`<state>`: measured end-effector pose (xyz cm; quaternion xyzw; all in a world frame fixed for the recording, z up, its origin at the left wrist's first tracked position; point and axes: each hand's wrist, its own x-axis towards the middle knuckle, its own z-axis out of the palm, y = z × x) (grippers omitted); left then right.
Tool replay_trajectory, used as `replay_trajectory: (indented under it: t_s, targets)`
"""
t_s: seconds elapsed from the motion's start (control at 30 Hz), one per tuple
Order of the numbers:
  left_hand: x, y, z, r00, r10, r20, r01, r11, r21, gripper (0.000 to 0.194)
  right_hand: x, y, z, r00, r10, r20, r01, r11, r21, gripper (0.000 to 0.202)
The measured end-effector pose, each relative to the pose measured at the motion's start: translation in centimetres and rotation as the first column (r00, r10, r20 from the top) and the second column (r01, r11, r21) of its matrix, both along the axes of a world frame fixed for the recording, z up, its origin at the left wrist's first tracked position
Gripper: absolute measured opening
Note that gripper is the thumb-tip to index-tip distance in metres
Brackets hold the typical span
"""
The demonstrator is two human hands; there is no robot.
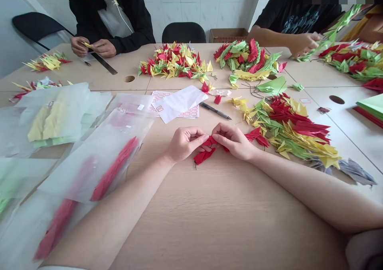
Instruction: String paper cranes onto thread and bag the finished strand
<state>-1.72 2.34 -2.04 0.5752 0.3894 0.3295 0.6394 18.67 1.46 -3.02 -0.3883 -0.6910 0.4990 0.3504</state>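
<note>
My left hand point(187, 144) and my right hand point(235, 140) meet at the middle of the table, thumbs and forefingers pinched on a strand of red folded paper cranes point(204, 156). A dark thread end dangles from the crane below my left fingers. More red paper point(254, 136) extends out past my right hand, toward a heap of red, yellow and green folded cranes point(295, 126). Part of the strand is hidden behind my fingers. A black pen point(216, 111) and a white paper slip point(181, 102) lie just beyond my hands.
Clear plastic bags point(98, 154) with red and yellow folded paper cover the left side. A mixed pile of cranes point(176, 60) and coiled strands point(248, 58) lie farther back. Across the table, one person handles yellow paper near a metal ruler point(103, 62); another's hand point(305, 44) holds a green strand.
</note>
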Motion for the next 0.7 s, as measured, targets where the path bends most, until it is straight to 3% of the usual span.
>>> replay_trajectory:
  t_s: [0.43, 0.7]
  targets:
    - [-0.33, 0.32, -0.34, 0.999, -0.010, 0.046, 0.010, 1.000, -0.014, 0.028, 0.01, 0.17, -0.12, 0.997, -0.071, 0.009, 0.071, 0.997, 0.009, 0.031]
    - [0.15, 0.12, -0.55, 0.999, 0.052, -0.015, -0.051, 0.996, 0.074, 0.025, -0.18, 0.12, 0.01, 0.999, -0.034, 0.007, 0.034, 0.999, 0.002, 0.028]
